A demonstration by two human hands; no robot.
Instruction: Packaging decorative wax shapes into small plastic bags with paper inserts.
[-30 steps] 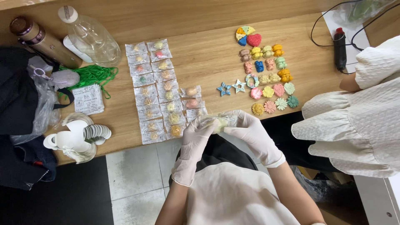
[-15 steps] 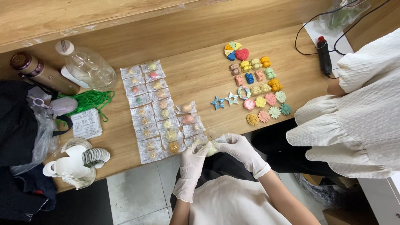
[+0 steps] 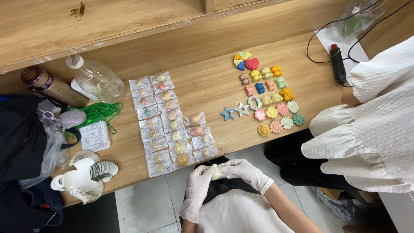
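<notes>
Both hands, the left hand (image 3: 196, 185) and the right hand (image 3: 246, 171), wore white gloves, and the small piece (image 3: 218, 173) between them was pale yellow-green. The tabletop (image 3: 215, 82) was light brown wood with a fine grain. The loose moulded shapes (image 3: 271, 99) ran through yellow, orange, pink, blue, mint green and red. The little packets (image 3: 172, 125) were clear, showing pastel pieces. A cord (image 3: 101, 112) was bright green, the bag (image 3: 19, 133) black.

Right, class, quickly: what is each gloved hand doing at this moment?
Left hand: fingers closed on a small pale piece.
Right hand: fingers closed on the same small pale piece.
</notes>
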